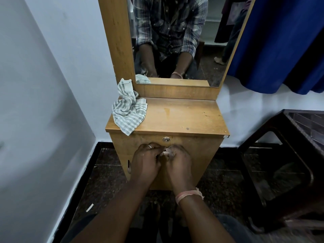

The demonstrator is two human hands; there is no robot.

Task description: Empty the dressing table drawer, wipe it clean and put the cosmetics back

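Note:
A wooden dressing table (184,116) stands against the wall, its drawer front (201,148) closed, with a round metal lock (165,139) near the top. My left hand (145,162) and my right hand (178,163) sit side by side on the drawer front just below the lock. Their fingers curl round a small metal handle (163,152) that shows between them. A grey-and-white striped cloth (128,111) lies crumpled on the top's left rear corner, apart from both hands. No cosmetics are in sight.
A tall mirror (175,41) rises behind the table top. A dark plastic stool (289,155) stands to the right, under a blue curtain (280,50). White walls close in on the left. The floor (98,181) is dark stone.

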